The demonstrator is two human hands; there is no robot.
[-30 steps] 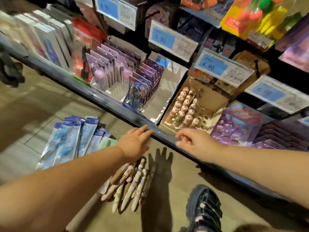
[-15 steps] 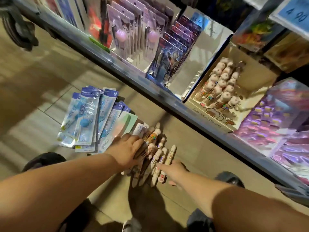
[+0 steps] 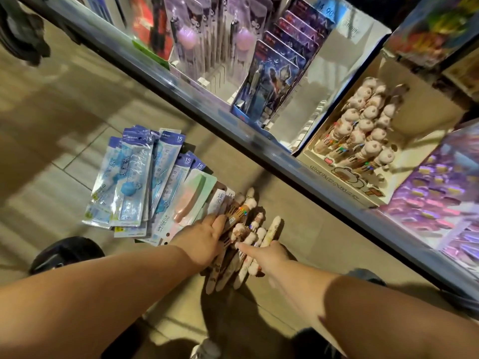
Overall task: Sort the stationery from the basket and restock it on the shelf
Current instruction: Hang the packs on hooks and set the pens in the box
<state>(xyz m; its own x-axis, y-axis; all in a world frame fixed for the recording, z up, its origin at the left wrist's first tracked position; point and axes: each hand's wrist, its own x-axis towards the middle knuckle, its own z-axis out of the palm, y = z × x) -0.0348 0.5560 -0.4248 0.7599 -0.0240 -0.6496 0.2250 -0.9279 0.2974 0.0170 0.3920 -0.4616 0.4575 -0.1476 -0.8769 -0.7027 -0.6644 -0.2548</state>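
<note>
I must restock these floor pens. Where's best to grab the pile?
Probably grip the pens across their slim barrels from above, closing in from both sides: they lie side by side on the floor, bulky tops at their ends.

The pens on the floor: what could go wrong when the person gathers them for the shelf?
1. The pens lie loose in a pile, the left hand and right hand on them; a large handful could slip and roll on the tiles.
2. The packets lie fanned right beside them, so a sweep may mix the two piles.
3. In the display box pens stand close together; pushing more in may tip them.
</note>
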